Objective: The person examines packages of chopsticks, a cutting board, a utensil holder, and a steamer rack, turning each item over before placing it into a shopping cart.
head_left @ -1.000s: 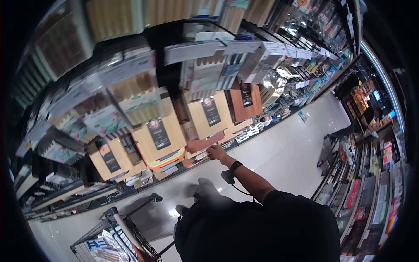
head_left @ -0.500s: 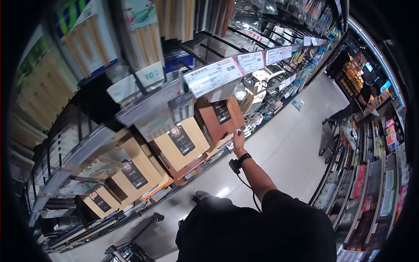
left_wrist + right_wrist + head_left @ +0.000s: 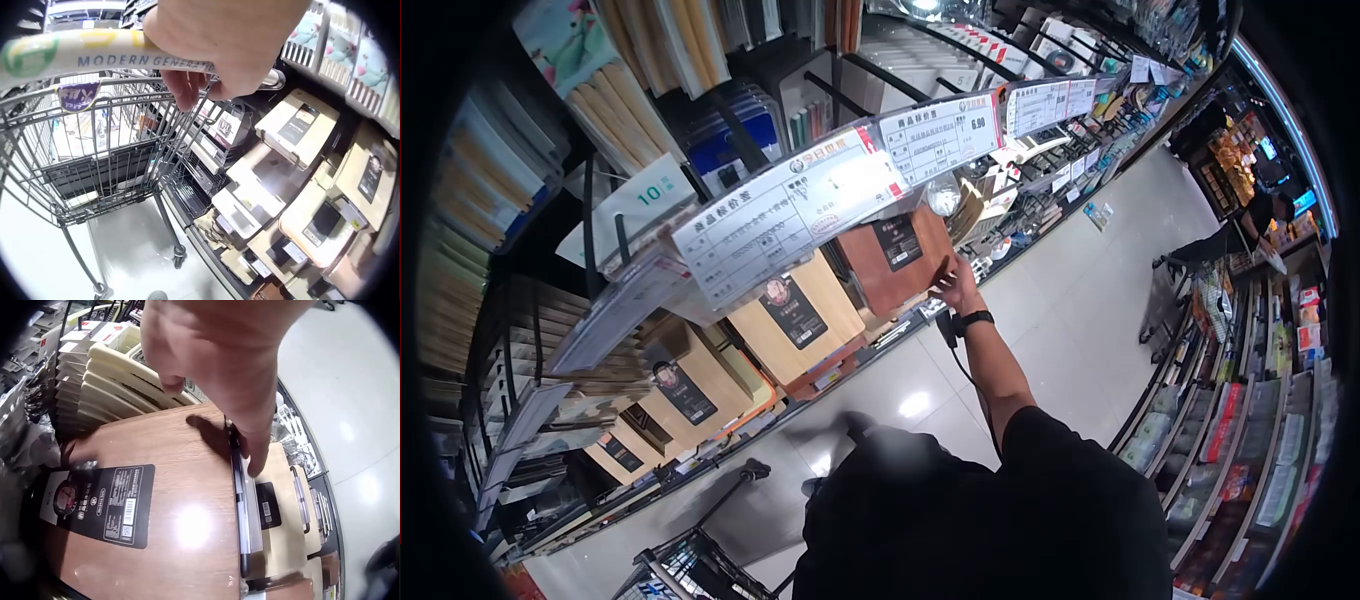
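My right hand [image 3: 956, 284] is at the front corner of a reddish-brown wooden cutting board [image 3: 880, 268] on the shelf. In the right wrist view the thumb points down along the label holder [image 3: 242, 500] at the board's front edge, and the other fingers reach past the board's side. A black printed label [image 3: 103, 503] lies across the board. In the left wrist view my left hand [image 3: 212, 44] has its fingers curled round the white handle [image 3: 112, 59] of a wire shopping cart [image 3: 106, 134]. The head view does not show this hand.
Pale cutting boards [image 3: 795, 310] stand along the same shelf, below price tags [image 3: 785, 215] and hanging packs of chopsticks [image 3: 615, 115]. Cream slotted racks [image 3: 122, 381] sit beyond the brown board. Across the aisle floor [image 3: 1040, 290] are more shelves [image 3: 1250, 440] and another person [image 3: 1260, 225].
My right hand has moved away from the pale boards along the shelf to the reddish-brown board. The view has shifted, with the price tags now larger and nearer.
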The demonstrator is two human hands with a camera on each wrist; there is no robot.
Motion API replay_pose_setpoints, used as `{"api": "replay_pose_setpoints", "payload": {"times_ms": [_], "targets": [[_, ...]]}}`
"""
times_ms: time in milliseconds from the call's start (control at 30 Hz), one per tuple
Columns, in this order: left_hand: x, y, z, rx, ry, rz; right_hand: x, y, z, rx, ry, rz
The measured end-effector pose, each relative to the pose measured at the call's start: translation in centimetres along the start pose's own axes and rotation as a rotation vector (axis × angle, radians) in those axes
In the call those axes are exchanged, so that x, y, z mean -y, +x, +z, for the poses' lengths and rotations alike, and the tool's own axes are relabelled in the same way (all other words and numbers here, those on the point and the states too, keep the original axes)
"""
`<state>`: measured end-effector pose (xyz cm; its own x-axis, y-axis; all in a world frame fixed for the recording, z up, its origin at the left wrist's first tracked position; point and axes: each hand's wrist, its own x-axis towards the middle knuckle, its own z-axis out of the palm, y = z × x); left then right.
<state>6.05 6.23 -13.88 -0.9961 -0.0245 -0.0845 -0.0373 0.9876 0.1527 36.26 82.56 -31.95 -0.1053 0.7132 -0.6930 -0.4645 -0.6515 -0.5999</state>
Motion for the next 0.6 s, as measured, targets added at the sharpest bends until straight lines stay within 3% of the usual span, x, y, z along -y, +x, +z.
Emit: {"api": "replay_pose_setpoints", "payload": {"times_ms": [100, 167, 233, 300, 333, 367, 433, 500, 600], "targets": [[-0.5, 0.1, 0.1, 0.048, 0.036, -0.080, 0.3, 0.1, 0.0, 0.018, 0.048, 0.036], [-2.3, -1.4, -0.6, -0.080, -0.010, 0.023, 0.4, 0.7, -0.1, 0.034, 0.063, 0.058], [1.7, 0.6, 2.6, -0.138, 0.016, 0.092, 0.5, 0.8, 0.2, 0.032, 0.106, 0.067], [4.6, 5.2, 5.9, -0.348, 0.001, 0.137, 0.8, 0.3, 0.7, 0.043, 0.093, 0.063], [-0.8, 0.4, 1.7, -0.349, 0.013, 0.133, 1.0, 0.2, 1.1, -0.002, 0.077, 0.070], [-2.2, -1.4, 0.0, -0.112, -0.017, -0.045, 1.0, 0.9, 1.1, -0.046, 0.061, 0.078], [1.0, 0.1, 1.9, -0.165, 0.183, 0.003, 0.9, 1.4, 1.1, -0.063, 0.056, 0.124], [1.9, 0.4, 2.2, -0.116, 0.198, -0.095, 0.8, 1.2, 1.1, -0.077, 0.079, 0.101], [2.6, 1.1, 3.1, -0.114, 0.212, -0.183, -3.6, 2.9, -1.7, -0.141, 0.123, -0.205]]}}
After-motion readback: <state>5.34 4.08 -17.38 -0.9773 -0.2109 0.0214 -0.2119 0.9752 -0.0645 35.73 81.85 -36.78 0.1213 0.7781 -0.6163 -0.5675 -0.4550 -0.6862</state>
